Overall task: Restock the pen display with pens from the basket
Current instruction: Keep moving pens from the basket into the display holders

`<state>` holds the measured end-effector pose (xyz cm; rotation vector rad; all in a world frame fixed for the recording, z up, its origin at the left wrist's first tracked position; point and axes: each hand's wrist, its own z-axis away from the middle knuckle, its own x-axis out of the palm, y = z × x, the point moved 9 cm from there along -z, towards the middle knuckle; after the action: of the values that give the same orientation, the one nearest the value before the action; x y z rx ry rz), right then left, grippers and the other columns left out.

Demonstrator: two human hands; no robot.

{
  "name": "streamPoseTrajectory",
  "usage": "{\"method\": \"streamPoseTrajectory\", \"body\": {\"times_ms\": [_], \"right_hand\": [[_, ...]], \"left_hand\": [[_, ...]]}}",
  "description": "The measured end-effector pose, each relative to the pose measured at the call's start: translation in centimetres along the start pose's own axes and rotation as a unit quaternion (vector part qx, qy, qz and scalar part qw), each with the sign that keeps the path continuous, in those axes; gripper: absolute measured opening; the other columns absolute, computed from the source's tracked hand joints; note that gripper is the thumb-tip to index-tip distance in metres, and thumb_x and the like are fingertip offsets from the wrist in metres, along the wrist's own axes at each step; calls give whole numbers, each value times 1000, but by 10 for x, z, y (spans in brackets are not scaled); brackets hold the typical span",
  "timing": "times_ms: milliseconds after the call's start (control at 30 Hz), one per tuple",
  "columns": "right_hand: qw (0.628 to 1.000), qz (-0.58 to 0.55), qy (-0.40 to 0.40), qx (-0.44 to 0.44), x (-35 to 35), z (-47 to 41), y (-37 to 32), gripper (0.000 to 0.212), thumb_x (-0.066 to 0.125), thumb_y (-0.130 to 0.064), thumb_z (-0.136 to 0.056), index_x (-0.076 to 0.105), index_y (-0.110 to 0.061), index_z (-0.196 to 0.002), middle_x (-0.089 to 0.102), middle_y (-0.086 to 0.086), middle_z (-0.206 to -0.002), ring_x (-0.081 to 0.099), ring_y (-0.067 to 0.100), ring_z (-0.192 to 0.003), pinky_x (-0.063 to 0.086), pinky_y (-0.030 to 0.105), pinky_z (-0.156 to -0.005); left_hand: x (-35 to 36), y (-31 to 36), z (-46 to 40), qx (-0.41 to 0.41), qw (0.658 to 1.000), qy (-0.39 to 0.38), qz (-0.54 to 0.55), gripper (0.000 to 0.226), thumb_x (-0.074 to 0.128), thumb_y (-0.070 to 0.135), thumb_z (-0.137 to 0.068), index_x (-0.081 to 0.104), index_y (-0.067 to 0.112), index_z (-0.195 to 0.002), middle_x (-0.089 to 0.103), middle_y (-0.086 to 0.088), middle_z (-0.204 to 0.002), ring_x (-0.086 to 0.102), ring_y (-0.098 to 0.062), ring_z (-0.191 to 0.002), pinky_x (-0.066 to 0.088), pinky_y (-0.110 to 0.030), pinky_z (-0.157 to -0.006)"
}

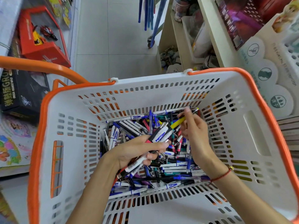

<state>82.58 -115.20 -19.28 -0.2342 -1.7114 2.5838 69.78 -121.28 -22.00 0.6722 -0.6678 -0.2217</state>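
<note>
- Basket (pixel 252 136): white plastic w/ slotted walls, orange rim; orange handle (pixel 40 66) swung out past the far-left corner.
- Pens (pixel 176 168): loose heap covering the basket floor, mostly white barrels w/ blue print, plus blue, black, red, teal, purple ones; lying every which way, a few long ones flat along the far and near walls.
- Left hand (pixel 137 152): over the middle of the heap, fingers curled tight round a bundle (pixel 159 135) of several pens, white/blue and black/red barrels; bundle angled, tips sticking out toward the far-right and near-left.
- Right hand (pixel 195 131): over the far-right part of the floor, just beside the left; thumb and fingertips pinching a yellow pen (pixel 178 122), held slanted above the heap. Red cord bracelet (pixel 221 175) on that wrist.
- Display (pixel 265 75): pale card stand w/ round icons, just past the basket's right rim; its pen slots mostly out of frame, can't tell how full.
- Left of basket: red toy box (pixel 43 50) and black box (pixel 21 94) on a shelf.
- Beyond far rim: tiled floor (pixel 116 38), blue poles (pixel 150 12), cream shelving (pixel 208 34).
</note>
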Motion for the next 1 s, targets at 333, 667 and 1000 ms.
{"method": "streamPoseTrajectory", "body": {"times_ms": [333, 667, 1000], "right_hand": [[997, -24, 16, -68, -7, 6, -13, 13, 62, 1, -89, 61, -9, -81, 70, 7, -74, 67, 13, -68, 50, 16, -63], [969, 171, -154, -89, 31, 24, 4, 13, 71, -8, -84, 59, -14, -86, 67, 0, -77, 65, 21, -70, 56, 35, -69], [943, 231, -201, -131, 45, 37, 7, 13, 70, -14, -85, 58, -19, -82, 64, 0, -67, 58, 21, -58, 52, 37, -60]], "left_hand": [[-36, -10, -6, 47, 919, 102, 377, 15, 65, 12, -84, 70, 9, -98, 66, -5, -79, 68, -19, -82, 51, -52, -97], [-36, -8, -9, 72, 880, 114, 456, 24, 55, 3, -89, 64, 11, -109, 71, -5, -92, 72, -14, -77, 58, -40, -81], [-48, -17, -10, 56, 924, 155, 345, 45, 59, 7, -85, 61, 10, -130, 64, -14, -128, 63, -28, -116, 49, -46, -98]]}}
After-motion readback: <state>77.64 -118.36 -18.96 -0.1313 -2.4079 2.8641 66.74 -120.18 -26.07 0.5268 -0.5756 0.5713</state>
